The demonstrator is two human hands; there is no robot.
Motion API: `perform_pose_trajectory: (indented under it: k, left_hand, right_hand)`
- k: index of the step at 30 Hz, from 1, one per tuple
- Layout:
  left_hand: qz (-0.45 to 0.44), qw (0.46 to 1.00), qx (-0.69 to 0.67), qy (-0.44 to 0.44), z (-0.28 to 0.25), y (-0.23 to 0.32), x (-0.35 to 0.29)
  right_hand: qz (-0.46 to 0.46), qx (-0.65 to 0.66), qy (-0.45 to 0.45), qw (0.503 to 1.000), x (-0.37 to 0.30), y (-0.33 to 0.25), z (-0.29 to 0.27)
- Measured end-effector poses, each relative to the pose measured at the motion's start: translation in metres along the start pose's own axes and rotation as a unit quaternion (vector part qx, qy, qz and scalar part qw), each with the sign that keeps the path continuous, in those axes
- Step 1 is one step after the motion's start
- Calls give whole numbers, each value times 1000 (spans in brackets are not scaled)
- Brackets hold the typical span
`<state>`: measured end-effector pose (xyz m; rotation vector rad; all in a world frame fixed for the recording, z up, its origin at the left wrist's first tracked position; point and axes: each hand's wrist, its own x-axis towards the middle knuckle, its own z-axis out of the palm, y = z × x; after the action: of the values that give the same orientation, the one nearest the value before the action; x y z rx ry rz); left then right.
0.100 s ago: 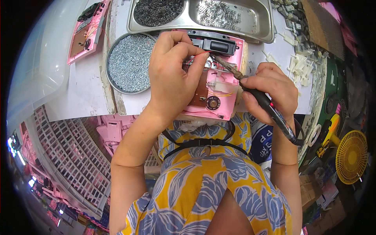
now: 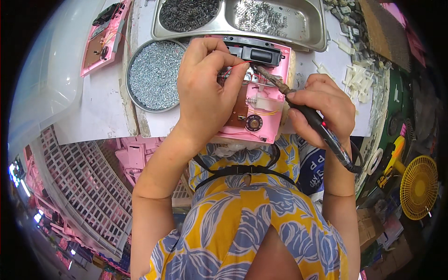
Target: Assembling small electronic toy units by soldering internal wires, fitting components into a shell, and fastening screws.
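Wire [image 2: 247, 62] seemingly within left grip [image 2: 205, 88]

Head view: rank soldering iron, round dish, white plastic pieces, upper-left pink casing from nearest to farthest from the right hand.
1. Soldering iron: in the right hand.
2. White plastic pieces: to its right.
3. Round dish: to its left.
4. Pink casing: upper left.
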<state>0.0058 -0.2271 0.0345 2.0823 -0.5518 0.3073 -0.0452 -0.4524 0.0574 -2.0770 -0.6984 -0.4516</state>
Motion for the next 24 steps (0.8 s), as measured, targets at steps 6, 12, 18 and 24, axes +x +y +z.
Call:
perform_pose_trajectory:
  k: [6,12,18,24]
  left_hand:
    - [-1,1000,19,-20,-3,0,0]
    - [-11,1000,8,1,1,1,-1]
    - [6,999,43,-3,0,3,-2]
    - [33,997,65,10,3,3,-2]
  right_hand:
    - [-6,0,3,1000,1,1,1]
    - [-16,5,15,1000,-1,3,1]
    - [-21,4,17,1000,0,5,-1]
    - [-16,12,18,1000,1,4,-2]
